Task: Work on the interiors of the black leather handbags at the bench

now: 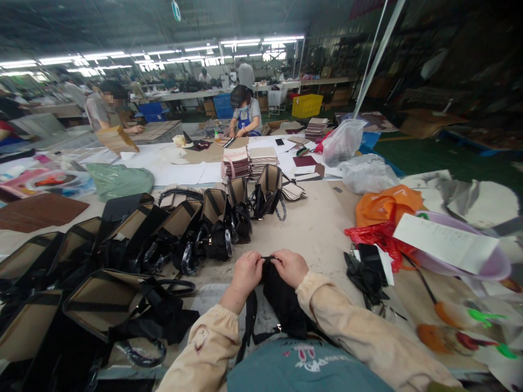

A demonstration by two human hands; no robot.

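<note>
A black fabric bag [281, 302] lies at the table's near edge, against my apron, with its straps hanging to the left. My left hand [247, 272] pinches the bag's top edge between thumb and fingers. Close by on the right, my right hand [291, 268] grips the same edge, so a short dark stretch of it spans the gap between both hands. The lower part of the bag is partly hidden by my right sleeve and apron. To the left stand several black bags [122, 234] with tan inner panels and plastic-wrapped handles.
Black straps [368, 272] lie to the right, near a red plastic bag [379, 239] and a lilac basin [500, 261]. Glue bottles [437, 337] rest at the near right. Stacked panels [236, 163] stand farther back, where a co-worker [247, 111] bends over the table.
</note>
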